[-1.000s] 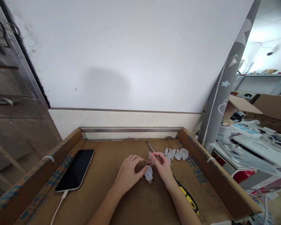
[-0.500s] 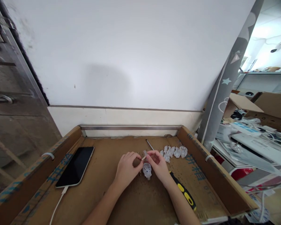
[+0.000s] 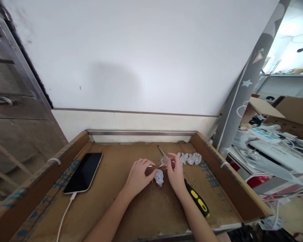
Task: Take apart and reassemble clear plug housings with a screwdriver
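Well, the right hand (image 3: 176,174) pinches a clear plastic plug housing (image 3: 164,160) in its fingers (image 3: 171,157), which hide much of it. The left hand (image 3: 139,176) curls just beside, its fingers (image 3: 147,162) nearly closed; a small brass pin (image 3: 151,166) shows there, but I cannot tell whether they grip it. A white plug body (image 3: 159,177) lies between the hands, at six o'clock from the housing. More clear housings (image 3: 190,158) sit at two o'clock on the cardboard tabletop (image 3: 151,215).

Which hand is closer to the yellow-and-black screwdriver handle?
The right: the right hand sits just beside the yellow-and-black screwdriver handle, to its upper left, while the left hand lies farther left, beyond the right hand.
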`<state>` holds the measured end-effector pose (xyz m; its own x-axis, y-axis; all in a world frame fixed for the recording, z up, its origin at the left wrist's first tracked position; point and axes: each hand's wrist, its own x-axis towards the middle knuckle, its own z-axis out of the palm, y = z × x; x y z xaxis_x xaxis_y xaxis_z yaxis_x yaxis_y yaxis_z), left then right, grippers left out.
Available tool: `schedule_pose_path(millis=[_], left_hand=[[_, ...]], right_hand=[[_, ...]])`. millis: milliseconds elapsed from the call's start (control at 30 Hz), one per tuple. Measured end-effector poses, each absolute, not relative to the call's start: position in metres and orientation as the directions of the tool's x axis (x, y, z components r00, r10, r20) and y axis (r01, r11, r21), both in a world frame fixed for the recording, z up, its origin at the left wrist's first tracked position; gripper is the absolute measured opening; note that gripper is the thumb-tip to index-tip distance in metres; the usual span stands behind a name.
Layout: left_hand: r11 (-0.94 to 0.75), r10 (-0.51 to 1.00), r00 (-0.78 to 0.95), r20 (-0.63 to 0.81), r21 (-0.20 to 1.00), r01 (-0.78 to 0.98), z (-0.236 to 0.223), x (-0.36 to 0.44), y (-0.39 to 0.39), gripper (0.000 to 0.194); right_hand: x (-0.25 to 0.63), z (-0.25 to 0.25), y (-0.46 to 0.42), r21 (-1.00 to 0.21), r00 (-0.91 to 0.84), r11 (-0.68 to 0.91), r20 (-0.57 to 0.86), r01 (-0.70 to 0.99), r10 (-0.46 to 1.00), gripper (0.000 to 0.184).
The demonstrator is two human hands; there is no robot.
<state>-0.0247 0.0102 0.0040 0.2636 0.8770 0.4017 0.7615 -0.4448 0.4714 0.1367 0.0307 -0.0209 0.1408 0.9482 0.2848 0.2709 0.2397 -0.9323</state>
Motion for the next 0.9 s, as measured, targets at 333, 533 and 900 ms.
schedule_pose_path(millis=[333, 533, 900], left_hand=[[-0.528, 0.846, 0.397, 0.356, 0.457, 0.715, 0.001, -0.019, 0.010, 0.020], [-0.544, 0.831, 0.375, 0.411, 0.459, 0.703, 0.007, -0.021, 0.005, 0.015], [-0.684, 0.729, 0.583, 0.358, 0.390, 0.616, 0.007, 0.014, 0.012, 0.012]], right_hand=[[0.146, -0.010, -0.007, -0.527, 0.097, 0.179, 0.453, 0.831, 0.886, 0.018], [0.193, -0.009, -0.058, -0.374, 0.066, 0.150, 0.507, 0.915, 0.859, 0.032], [0.266, 0.026, -0.084, -0.546, 0.133, 0.321, 0.636, 0.774, 0.760, 0.031]])
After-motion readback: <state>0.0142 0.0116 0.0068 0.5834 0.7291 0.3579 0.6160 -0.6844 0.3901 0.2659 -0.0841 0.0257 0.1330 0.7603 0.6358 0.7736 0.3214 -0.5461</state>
